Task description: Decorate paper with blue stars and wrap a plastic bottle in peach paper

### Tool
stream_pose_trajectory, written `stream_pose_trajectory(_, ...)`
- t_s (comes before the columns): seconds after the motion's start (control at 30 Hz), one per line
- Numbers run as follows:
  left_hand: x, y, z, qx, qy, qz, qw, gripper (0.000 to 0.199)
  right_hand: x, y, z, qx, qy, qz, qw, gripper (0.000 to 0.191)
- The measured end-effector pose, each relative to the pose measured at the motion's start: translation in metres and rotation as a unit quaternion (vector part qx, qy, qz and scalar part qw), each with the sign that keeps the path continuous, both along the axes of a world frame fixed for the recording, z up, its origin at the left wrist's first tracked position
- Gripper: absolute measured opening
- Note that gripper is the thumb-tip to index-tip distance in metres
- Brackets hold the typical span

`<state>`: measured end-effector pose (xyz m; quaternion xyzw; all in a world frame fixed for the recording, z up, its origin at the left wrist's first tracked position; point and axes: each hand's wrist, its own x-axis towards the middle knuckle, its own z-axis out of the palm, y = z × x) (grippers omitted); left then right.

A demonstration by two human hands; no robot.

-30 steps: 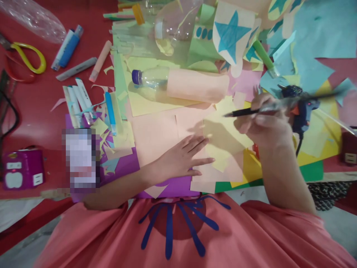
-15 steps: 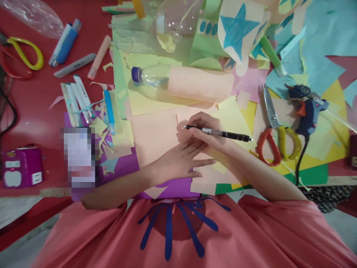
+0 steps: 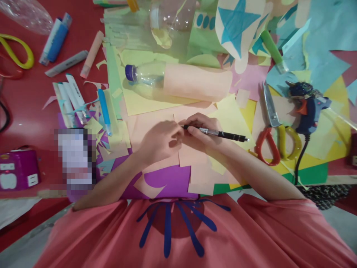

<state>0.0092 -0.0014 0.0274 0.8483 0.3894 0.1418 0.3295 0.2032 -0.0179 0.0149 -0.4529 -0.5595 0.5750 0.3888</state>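
The right hand [image 3: 203, 125] clamps a pen [image 3: 230, 136] beside the left hand [image 3: 160, 139] (whose grip is unclear).

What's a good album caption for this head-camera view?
A pen in the right hand, the left hand close by over peach paper, and a capped bottle lying just beyond.

A blue glue gun [image 3: 309, 116] lies beside scissors [image 3: 274, 121], a purple box [image 3: 21, 163] far left.

I can't make out the tip of the pen [image 3: 230, 136], lost behind the fingers of the left hand [image 3: 160, 141]. The phone [image 3: 76, 158] is blurred into blocks; the far-left scissors [image 3: 30, 56] and blue star [image 3: 235, 26] run out of view.
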Motion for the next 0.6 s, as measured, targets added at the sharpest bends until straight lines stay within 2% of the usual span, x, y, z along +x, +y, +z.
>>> stream_pose_trajectory(0.07, -0.003, 0.006, -0.003, 0.055, 0.039, 0.035, 0.997, 0.028, -0.002, 0.0, 0.001, -0.025, 0.034, -0.022, 0.999, 0.024)
stream_pose_trajectory(0.13, -0.005, 0.009, -0.005, 0.066, 0.064, 0.022, 0.996, 0.053, -0.003, 0.0, 0.003, -0.031, 0.056, -0.033, 0.997, 0.024)
stream_pose_trajectory(0.2, -0.006, 0.011, -0.007, 0.056, 0.082, 0.001, 0.995, 0.067, -0.003, 0.0, 0.007, -0.03, 0.044, -0.028, 0.998, 0.021)
stream_pose_trajectory(0.37, -0.007, 0.012, -0.009, 0.045, 0.096, -0.006, 0.994, 0.076, -0.004, -0.001, 0.016, -0.045, -0.016, -0.038, 0.998, 0.011)
stream_pose_trajectory(0.53, -0.006, 0.011, -0.009, 0.038, 0.1, 0.004, 0.994, 0.075, -0.007, -0.005, 0.017, -0.068, -0.001, -0.007, 0.998, 0.016)
stream_pose_trajectory(0.6, -0.005, 0.01, -0.008, 0.029, 0.106, 0.005, 0.994, 0.076, -0.008, -0.006, 0.015, -0.059, -0.042, -0.001, 0.997, 0.014)
